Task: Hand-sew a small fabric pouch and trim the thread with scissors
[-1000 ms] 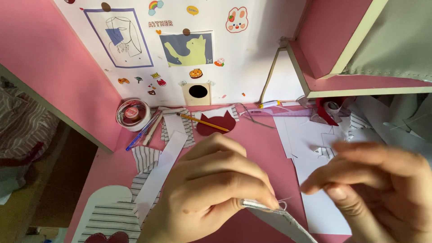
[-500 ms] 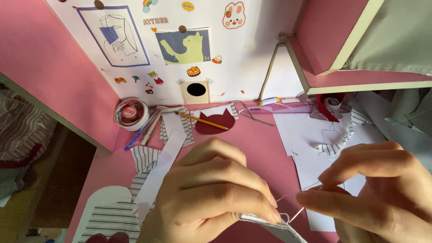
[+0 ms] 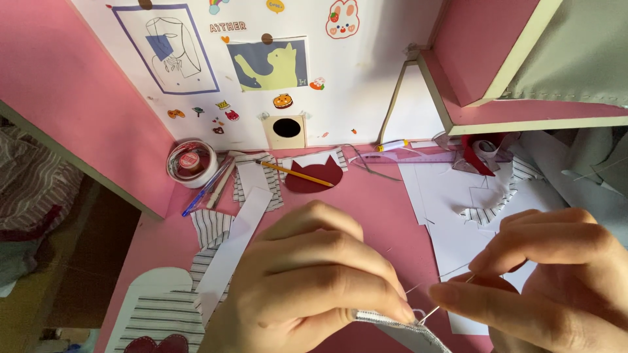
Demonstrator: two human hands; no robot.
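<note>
Mid-stitch at the desk's (image 3: 392, 209) near edge: left hand (image 3: 307, 281) pinching the striped cloth (image 3: 399, 327), right hand (image 3: 556, 274) gripping a needle (image 3: 437, 307) through its hem, likely needing a steady pull to draw the thread (image 3: 418, 287) through.

Striped woven cloth (image 3: 399, 327), matt and finely ribbed, sits pinched in my left hand (image 3: 307, 281); a thin, shiny metal needle (image 3: 445, 302) is nipped by my right hand (image 3: 556, 274). Beyond the pinch I see smooth matt white paper (image 3: 445, 216) on a matt pink desk (image 3: 373, 202).
</note>
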